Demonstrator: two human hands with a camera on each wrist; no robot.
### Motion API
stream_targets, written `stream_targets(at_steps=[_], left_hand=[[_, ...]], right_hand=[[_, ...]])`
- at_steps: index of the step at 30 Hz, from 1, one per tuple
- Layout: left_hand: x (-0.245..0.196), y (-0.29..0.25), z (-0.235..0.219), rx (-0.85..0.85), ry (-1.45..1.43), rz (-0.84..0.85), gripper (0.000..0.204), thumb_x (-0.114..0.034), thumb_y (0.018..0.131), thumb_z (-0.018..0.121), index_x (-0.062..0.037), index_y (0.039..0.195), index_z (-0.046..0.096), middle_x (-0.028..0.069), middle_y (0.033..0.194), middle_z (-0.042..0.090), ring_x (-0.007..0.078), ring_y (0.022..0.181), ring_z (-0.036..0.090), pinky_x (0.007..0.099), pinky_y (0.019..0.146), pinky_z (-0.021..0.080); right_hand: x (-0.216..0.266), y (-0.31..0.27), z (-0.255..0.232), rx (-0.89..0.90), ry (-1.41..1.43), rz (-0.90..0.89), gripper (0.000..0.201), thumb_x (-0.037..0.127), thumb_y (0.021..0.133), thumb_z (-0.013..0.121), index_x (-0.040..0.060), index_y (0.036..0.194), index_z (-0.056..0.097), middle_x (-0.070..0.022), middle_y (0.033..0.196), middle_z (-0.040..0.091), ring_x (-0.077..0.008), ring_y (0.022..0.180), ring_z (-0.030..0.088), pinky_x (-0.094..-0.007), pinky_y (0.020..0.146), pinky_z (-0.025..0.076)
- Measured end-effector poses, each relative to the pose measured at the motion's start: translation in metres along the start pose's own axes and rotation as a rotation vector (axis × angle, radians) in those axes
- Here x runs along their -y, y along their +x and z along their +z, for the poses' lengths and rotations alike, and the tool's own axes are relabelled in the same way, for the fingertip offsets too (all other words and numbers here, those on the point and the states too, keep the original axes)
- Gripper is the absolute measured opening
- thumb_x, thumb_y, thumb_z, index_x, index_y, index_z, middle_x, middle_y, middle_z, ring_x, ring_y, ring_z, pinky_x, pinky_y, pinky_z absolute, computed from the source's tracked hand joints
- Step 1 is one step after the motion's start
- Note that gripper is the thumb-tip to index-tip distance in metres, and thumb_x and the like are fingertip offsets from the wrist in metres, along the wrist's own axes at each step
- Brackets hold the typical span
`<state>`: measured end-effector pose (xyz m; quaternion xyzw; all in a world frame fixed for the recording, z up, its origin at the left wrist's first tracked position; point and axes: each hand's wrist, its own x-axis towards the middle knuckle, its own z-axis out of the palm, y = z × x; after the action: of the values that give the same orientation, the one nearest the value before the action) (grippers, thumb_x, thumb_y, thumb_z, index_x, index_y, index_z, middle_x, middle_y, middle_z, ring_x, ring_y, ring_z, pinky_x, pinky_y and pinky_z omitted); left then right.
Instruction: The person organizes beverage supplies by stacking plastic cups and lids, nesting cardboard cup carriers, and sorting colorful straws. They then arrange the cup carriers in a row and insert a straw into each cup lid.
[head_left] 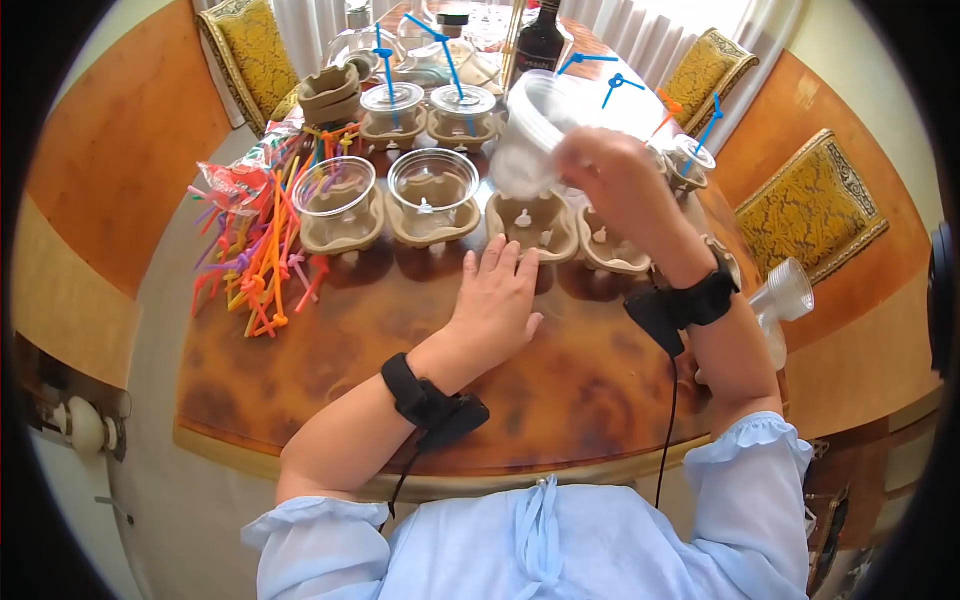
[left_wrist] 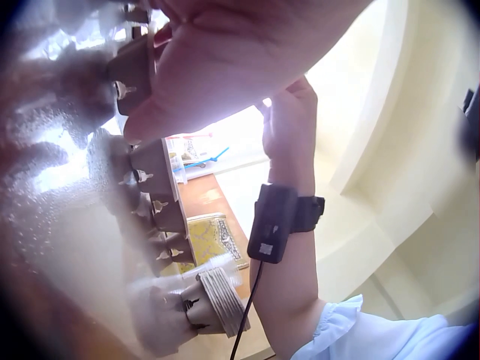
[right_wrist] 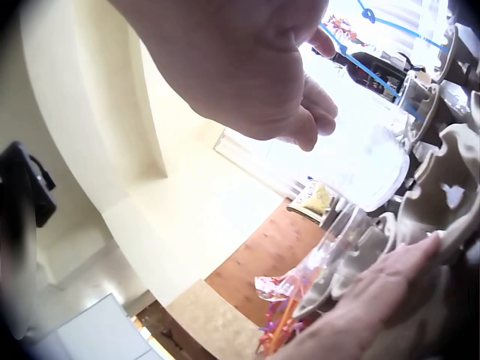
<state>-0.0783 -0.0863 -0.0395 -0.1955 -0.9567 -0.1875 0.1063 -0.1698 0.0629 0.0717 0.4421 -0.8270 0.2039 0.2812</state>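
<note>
My right hand (head_left: 620, 180) grips a clear plastic cup (head_left: 530, 150) by its rim. The cup is tilted and blurred, just over the third brown pulp cup carrier (head_left: 553, 228) of the front row. My left hand (head_left: 493, 305) lies with its fingers straight, the tips touching the front edge of that carrier. To the left, a clear cup (head_left: 338, 182) and a second clear cup (head_left: 432, 172) stand upright in two more carriers. In the right wrist view, the held cup (right_wrist: 375, 169) is washed out by glare below the curled fingers.
Behind stand lidded cups (head_left: 462, 100) with blue knotted straws. Many coloured straws (head_left: 265, 265) lie at the left near stacked carriers (head_left: 330, 95). A dark bottle (head_left: 540, 45) stands at the back. Nested clear cups (head_left: 785, 295) lie by the table's right edge.
</note>
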Motion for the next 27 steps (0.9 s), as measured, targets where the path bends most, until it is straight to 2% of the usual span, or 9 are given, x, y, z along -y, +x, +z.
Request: stream_targets(at_steps=[2,5,8,14,16,18,21,24,27], left_hand=[[0.004,-0.005,-0.004,-0.072,-0.021,0.014,0.073,-0.022,0.073,0.071,0.0,0.133,0.037,0.0218,0.132,0.041,0.0381,0.129,0.031,0.0508,0.105,0.028],[0.015,-0.01,-0.016,-0.158,-0.032,0.01,0.072,-0.021,0.073,0.072,-0.0003,0.133,0.037,0.0218,0.132,0.04,0.039,0.13,0.029,0.0516,0.106,0.026],[0.032,-0.02,-0.026,-0.201,0.005,-0.088,0.072,-0.02,0.073,0.072,-0.0027,0.133,0.037,0.0217,0.134,0.037,0.04,0.131,0.027,0.0565,0.106,0.024],[0.05,-0.028,-0.027,-0.085,0.059,-0.27,0.073,-0.024,0.072,0.073,-0.0069,0.133,0.037,0.02,0.136,0.033,0.0395,0.132,0.025,0.0652,0.102,0.022],[0.051,-0.027,-0.023,-0.089,0.053,-0.265,0.073,-0.025,0.072,0.073,-0.0067,0.133,0.037,0.0199,0.137,0.033,0.0389,0.132,0.025,0.0654,0.102,0.023],[0.052,-0.027,-0.021,-0.1,0.053,-0.26,0.073,-0.026,0.072,0.073,-0.0063,0.133,0.038,0.02,0.137,0.033,0.0385,0.132,0.025,0.0653,0.101,0.023],[0.054,-0.028,-0.019,-0.121,0.057,-0.244,0.073,-0.027,0.071,0.074,-0.0047,0.132,0.039,0.0217,0.137,0.032,0.038,0.132,0.025,0.0645,0.101,0.024],[0.056,-0.031,-0.021,-0.2,0.07,-0.257,0.073,-0.028,0.07,0.075,-0.0057,0.131,0.041,0.0232,0.137,0.031,0.0401,0.132,0.024,0.0638,0.101,0.024],[0.065,-0.034,-0.027,-0.261,0.117,-0.275,0.073,-0.03,0.07,0.074,-0.0078,0.132,0.043,0.0247,0.138,0.031,0.0423,0.134,0.018,0.0672,0.101,0.019]], right_hand=[[0.018,0.017,-0.005,-0.084,0.132,0.021,0.006,0.012,0.081,0.059,0.0059,0.079,0.057,-0.0102,0.074,0.061,-0.0292,0.072,0.06,-0.039,0.068,0.045],[0.014,0.032,0.034,-0.14,0.075,-0.162,0.005,0.012,0.081,0.059,0.0072,0.081,0.057,-0.0091,0.074,0.061,-0.0286,0.075,0.061,-0.0392,0.072,0.043],[0.019,0.032,0.071,0.068,0.097,-0.117,0.006,0.015,0.083,0.058,0.0106,0.085,0.056,-0.0043,0.083,0.062,-0.0221,0.089,0.059,-0.041,0.08,0.039],[0.026,0.022,0.107,0.202,-0.05,-0.207,0.011,0.013,0.078,0.063,0.0108,0.086,0.056,-0.002,0.081,0.059,-0.0201,0.087,0.057,-0.0359,0.079,0.037],[0.021,0.03,0.103,0.141,-0.091,-0.242,0.012,0.008,0.075,0.063,0.0101,0.084,0.057,-0.0026,0.081,0.06,-0.0225,0.083,0.058,-0.0361,0.075,0.041],[0.02,0.05,0.086,0.184,-0.068,-0.098,0.008,0.011,0.079,0.061,0.0122,0.085,0.056,-0.0026,0.082,0.062,-0.0225,0.082,0.061,-0.0381,0.067,0.043],[0.046,0.076,0.065,-0.194,0.218,-0.117,0.006,0.009,0.08,0.062,0.0077,0.085,0.058,-0.0103,0.076,0.063,-0.031,0.076,0.06,-0.0397,0.067,0.045],[0.064,0.093,0.089,-0.247,0.227,-0.223,0.007,0.011,0.08,0.062,0.0082,0.083,0.057,-0.0092,0.075,0.062,-0.0302,0.076,0.06,-0.0409,0.07,0.044],[0.074,0.096,0.128,-0.102,0.171,-0.268,0.012,0.016,0.08,0.065,0.0074,0.087,0.06,-0.0096,0.082,0.063,-0.028,0.082,0.058,-0.0394,0.077,0.043]])
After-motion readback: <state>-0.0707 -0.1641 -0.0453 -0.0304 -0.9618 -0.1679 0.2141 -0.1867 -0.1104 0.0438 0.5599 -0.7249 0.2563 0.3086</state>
